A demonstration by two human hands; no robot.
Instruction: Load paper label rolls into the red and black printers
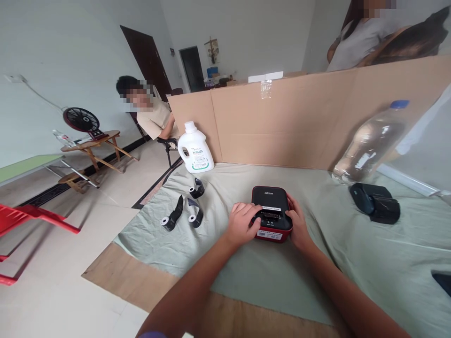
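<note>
A small label printer (pixel 270 195) with a black lid and red base rests on the green cloth in front of me. My left hand (pixel 242 220) grips its left side, fingertips over the lid by the dark slot and thumb near the front edge. Around the right side, my right hand (pixel 297 219) holds the printer steady, its thumb on the lid corner. Whether anything thin is pinched at the slot, I cannot tell. To the left lie three small rolls of black strip (pixel 172 217) with white cores, their loose ends curling up.
A white detergent jug (pixel 197 152) and a tilted clear bottle with a blue cap (pixel 371 145) stand before a cardboard partition (pixel 275 126). At right lies a black device (pixel 375 203). One person (pixel 155 117) sits at left; others are behind the partition. The cloth-covered table's wooden edge (pixel 127 270) is nearest me.
</note>
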